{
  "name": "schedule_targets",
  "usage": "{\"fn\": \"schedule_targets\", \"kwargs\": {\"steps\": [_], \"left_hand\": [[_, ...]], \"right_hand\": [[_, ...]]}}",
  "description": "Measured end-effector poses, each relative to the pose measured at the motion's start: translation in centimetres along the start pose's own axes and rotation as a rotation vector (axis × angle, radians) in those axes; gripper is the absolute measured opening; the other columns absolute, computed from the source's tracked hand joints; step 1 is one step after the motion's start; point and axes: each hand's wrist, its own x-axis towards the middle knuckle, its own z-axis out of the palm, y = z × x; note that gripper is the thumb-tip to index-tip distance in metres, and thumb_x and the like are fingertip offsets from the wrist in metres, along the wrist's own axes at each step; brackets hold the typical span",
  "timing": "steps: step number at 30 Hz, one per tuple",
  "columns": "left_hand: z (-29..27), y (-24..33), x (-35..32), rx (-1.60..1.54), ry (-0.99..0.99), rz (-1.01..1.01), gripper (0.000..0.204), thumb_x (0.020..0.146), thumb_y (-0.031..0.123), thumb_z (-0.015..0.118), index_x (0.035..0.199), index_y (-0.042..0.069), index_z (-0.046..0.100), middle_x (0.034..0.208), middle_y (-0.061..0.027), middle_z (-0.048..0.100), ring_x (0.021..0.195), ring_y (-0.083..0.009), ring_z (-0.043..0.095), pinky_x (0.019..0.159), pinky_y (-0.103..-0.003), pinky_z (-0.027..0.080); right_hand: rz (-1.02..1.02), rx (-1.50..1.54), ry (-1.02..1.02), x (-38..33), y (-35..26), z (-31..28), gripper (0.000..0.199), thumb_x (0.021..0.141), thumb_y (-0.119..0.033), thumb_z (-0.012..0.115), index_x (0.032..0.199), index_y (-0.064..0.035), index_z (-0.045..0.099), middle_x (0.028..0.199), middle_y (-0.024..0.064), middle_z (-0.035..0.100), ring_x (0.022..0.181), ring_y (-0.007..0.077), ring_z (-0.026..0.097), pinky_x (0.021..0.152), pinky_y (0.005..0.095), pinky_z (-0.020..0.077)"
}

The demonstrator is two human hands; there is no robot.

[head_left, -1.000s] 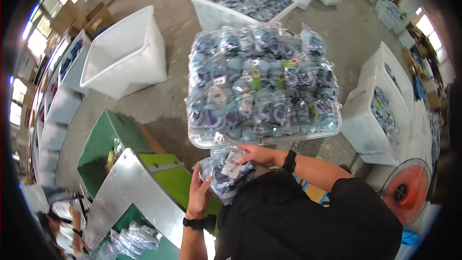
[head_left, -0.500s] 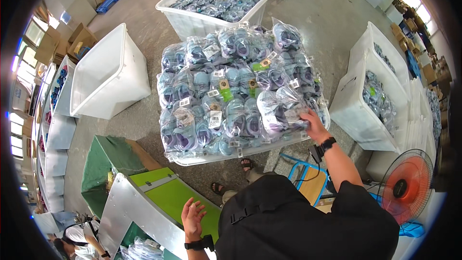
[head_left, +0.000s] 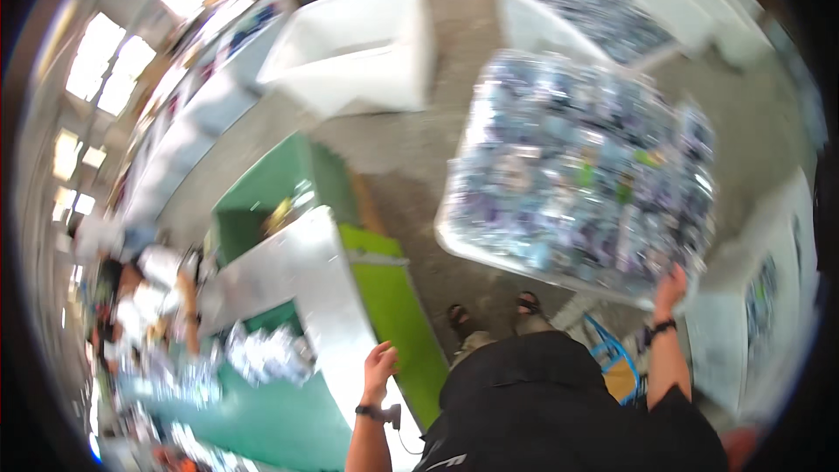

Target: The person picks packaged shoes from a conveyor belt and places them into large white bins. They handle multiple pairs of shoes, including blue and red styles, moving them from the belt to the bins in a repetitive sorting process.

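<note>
Leftmost, a person sorts clear packets on a green table. Next, my left hand hangs free with fingers loosely apart, near the metal chute's lower edge. Rightward, my right hand clamps the near rim of a clear tray heaped with bagged items, apparently holding it raised above the floor

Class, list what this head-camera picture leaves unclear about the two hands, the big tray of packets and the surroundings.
- Packets in the tray, head view: motion blur; contents unreadable.
- Right hand: fingers run behind the tray's corner; grip hidden.
- Left hand: blurred; seems empty above the metal table, contact unclear.
- Person at the left edge: smeared by blur and fisheye.
- Right-side bin: cut by the rim.
</note>
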Motion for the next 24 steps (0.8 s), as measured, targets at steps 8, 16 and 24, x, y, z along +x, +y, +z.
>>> {"fn": "schedule_targets", "kwargs": {"steps": [8,16,24], "left_hand": [[-14.9,-6.0,3.8,0.113,0.454,0.123,0.047,0.089,0.023,0.079,0.127,-0.002,0.067,0.092,-0.0052,0.072,0.083,-0.0109,0.062,0.075,-0.027,0.051],[-31.7,-11.5,8.6,0.444,0.931,0.141,0.059,0.077,0.036,0.080,0.118,-0.006,0.071,0.111,-0.0289,0.073,0.107,-0.0401,0.070,0.094,-0.043,0.054],[-37.6,-14.9,11.6,0.253,0.922,0.042,0.074,0.077,0.040,0.083,0.128,-0.011,0.064,0.118,-0.0309,0.070,0.114,-0.0400,0.068,0.098,-0.043,0.052]], "right_hand": [[0.281,-0.127,-0.085,-6.3,1.6,0.0,0.039,0.100,-0.022,0.051,0.127,0.0016,0.066,0.127,0.0202,0.069,0.117,0.0355,0.065,0.102,0.0408,0.0482],[0.012,0.086,-0.555,-15.7,-11.0,5.7,0.031,0.093,-0.006,0.062,0.123,0.0026,0.062,0.112,0.0160,0.068,0.099,0.0283,0.067,0.089,0.0372,0.0527],[-0.013,0.075,-0.827,-21.6,-16.7,6.1,0.027,0.092,-0.012,0.063,0.118,-0.0035,0.064,0.102,0.0065,0.064,0.080,0.0158,0.062,0.060,0.0293,0.0498]]}}
